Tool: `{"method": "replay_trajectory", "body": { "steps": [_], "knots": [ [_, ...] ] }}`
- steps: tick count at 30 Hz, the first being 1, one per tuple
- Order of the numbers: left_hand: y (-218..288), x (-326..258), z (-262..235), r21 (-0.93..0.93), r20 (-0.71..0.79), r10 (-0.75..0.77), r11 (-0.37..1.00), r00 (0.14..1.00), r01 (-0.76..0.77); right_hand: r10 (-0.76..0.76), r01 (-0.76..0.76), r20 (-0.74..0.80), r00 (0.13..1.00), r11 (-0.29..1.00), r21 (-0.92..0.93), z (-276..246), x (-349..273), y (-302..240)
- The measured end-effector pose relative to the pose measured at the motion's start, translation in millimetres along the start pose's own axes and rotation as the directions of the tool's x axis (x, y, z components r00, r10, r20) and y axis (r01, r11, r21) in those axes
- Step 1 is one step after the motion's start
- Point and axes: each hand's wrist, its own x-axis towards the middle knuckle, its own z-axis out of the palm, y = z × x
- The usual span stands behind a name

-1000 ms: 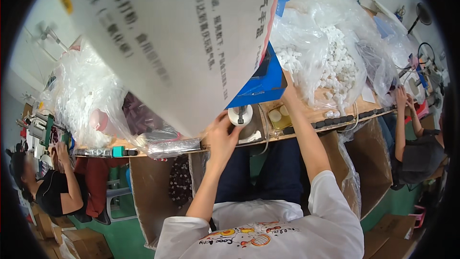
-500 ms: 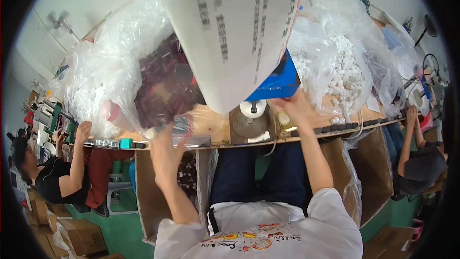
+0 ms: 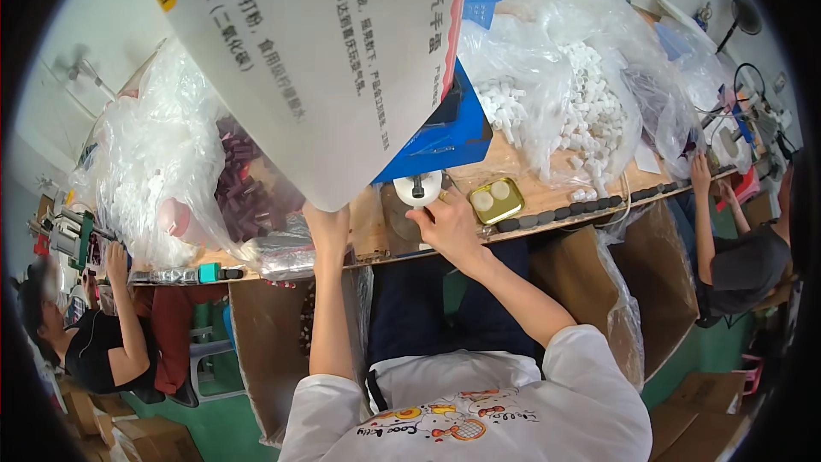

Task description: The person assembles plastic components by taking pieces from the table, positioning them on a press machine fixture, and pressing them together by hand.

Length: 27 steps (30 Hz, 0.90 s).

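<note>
1. Far left: I count one seated co-worker [image 3: 90,334], both arms raised to the bench.
2. Left bench: one heaped clear plastic bag [image 3: 150,150] and one pink container [image 3: 174,218] beside it.
3. Next: one pile of purple tubes [image 3: 239,184], too many for me to count.
4. Left hand [image 3: 327,227], one: at the right side of the purple tubes. The sheet covers its fingers; I cannot tell whether they are spread or pinching.
5. One printed white sheet [image 3: 316,60], hanging large across my view.
6. One blue housing [image 3: 445,133], with one white round part [image 3: 417,189] showing below it, black at its centre.
7. Right hand [image 3: 449,227], one: just below the white round part, thumb and forefinger parted. Whether anything small sits between them, I cannot tell.
8. One gold tin [image 3: 511,208], containing two pale discs [image 3: 482,200].
9. One heap of white pieces [image 3: 590,111], uncountable; one blue basket [image 3: 481,4] behind.
10. Far right: one second co-worker [image 3: 744,265].
</note>
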Motion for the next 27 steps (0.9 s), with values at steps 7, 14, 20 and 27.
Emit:
{"method": "replay_trajectory", "body": {
  "steps": [7,14,20,27],
  "knots": [
    [72.0,-35.3,-2.7,-0.165,0.136,0.221,0.966,0.966,-0.198,0.536,-0.501,-0.281,0.796,0.844,0.192,-84.6,5.8,107.8],
    [73.8,-41.8,22.2,-0.301,0.21,0.232,0.94,0.95,-0.163,0.347,-0.442,-0.275,0.897,0.681,-0.584,-172.3,-34.5,242.6],
    [61.6,-53.5,48.6,-0.177,0.275,-0.013,0.982,0.961,0.064,0.494,-0.501,-0.221,0.841,0.865,0.027,-142.2,-18.5,143.5],
    [55.0,-52.6,51.6,-0.019,0.088,0.344,0.939,0.935,-0.344,0.069,-0.045,0.21,0.975,0.992,-0.119,-90.3,-17.0,73.8]
  ]
}}
